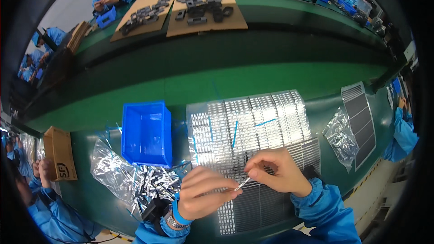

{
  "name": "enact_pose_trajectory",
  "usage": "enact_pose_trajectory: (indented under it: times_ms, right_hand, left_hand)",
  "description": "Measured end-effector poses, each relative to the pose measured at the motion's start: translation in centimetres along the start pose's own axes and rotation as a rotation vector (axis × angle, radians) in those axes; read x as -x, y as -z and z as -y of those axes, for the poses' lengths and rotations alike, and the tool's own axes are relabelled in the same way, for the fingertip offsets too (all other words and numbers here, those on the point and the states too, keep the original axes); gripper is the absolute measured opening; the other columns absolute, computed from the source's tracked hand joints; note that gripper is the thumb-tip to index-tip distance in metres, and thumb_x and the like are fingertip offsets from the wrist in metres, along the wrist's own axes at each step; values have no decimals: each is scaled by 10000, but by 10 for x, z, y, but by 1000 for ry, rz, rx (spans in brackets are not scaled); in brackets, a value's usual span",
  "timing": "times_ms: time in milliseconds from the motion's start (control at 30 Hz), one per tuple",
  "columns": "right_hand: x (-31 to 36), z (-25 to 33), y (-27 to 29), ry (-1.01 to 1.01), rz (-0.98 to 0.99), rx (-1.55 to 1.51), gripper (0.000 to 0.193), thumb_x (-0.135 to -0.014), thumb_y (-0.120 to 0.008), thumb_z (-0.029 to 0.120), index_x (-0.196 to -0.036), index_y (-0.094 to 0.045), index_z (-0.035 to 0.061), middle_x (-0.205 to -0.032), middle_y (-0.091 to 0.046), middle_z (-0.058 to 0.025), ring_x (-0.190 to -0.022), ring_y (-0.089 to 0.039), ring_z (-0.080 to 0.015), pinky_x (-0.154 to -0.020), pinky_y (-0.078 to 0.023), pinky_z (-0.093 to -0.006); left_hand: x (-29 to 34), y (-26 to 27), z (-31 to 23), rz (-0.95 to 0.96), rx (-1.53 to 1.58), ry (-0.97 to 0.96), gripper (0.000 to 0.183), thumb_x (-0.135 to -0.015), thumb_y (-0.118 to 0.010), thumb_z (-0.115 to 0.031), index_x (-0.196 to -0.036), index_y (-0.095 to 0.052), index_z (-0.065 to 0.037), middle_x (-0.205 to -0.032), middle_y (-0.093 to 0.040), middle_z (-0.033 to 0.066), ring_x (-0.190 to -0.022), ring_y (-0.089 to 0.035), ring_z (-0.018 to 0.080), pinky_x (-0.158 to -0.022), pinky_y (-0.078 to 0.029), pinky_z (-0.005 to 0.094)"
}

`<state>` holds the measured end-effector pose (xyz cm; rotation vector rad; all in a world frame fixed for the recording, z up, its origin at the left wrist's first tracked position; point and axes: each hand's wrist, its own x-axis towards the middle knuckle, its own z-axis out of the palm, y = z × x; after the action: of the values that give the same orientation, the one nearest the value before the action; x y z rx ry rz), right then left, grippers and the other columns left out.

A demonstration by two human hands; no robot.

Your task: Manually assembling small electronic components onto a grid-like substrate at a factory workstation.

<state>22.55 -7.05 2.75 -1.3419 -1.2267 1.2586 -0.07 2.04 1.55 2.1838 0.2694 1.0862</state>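
Bin (145, 159), blue plastic, rectangular w/ sloping walls, sits open on the green table (181, 92), its bare floor showing. Just below-L of it, crinkled clear bag (103, 162) w/ small silvery pcs inside; strip pile (156, 183), shiny metallic, narrow, w/ dark marks, heaped loosely beside it, just under the bin. 2nd clear bag (341, 140) lies well to the R, wrinkled & glossy; contents can't be made out. Brown cardboard box (66, 153) at far L, contents hidden. Large sheet (253, 106) lies flat under/beyond the hands: upper part silvery w/ tight rows of small shapes, lower part dull grey w/ fine parallel lines; thin blue strips (235, 134) scattered on top. Dark panel (359, 122), long & divided into sections, by the 2nd clear bag. Small strip (244, 183), slim & whitish-silver, is held slantwise btwn the hands, above the sheet's lower half. L hand (205, 194) pinches its lower end btwn thumb & fingertips, other fingers curled. R hand (278, 171) comes in from the R, wrist bent inward, thumb & index close together at the upper end; can't tell if they grip it.
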Motion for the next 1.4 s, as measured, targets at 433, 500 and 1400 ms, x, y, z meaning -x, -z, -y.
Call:
enact_pose_trajectory:
  times_ms: [433,500,1400]
  right_hand:
    - [5,-17,-22,282,-49,158,127,-844,-830,64,-942,-757,34,-868,-713,-76,-712,-657,-157,-597,-520,-288]
    - [4,-19,-22,330,-60,167,136,-838,-838,67,-941,-756,33,-870,-715,-81,-726,-665,-168,-608,-522,-291]
    - [6,-16,-19,309,1,217,125,-906,-767,81,-1013,-734,26,-932,-701,-108,-792,-693,-223,-672,-556,-319]
  left_hand:
    - [4,-6,1,116,27,393,307,-724,-926,-173,-978,-797,-60,-863,-757,66,-760,-700,235,-696,-538,345]
    - [5,-9,5,128,52,291,240,-749,-903,-190,-927,-780,-87,-852,-726,28,-757,-645,221,-673,-488,342]
    - [4,-3,-3,128,98,410,95,-783,-822,-83,-850,-754,-88,-704,-634,13,-645,-528,198,-653,-364,350]
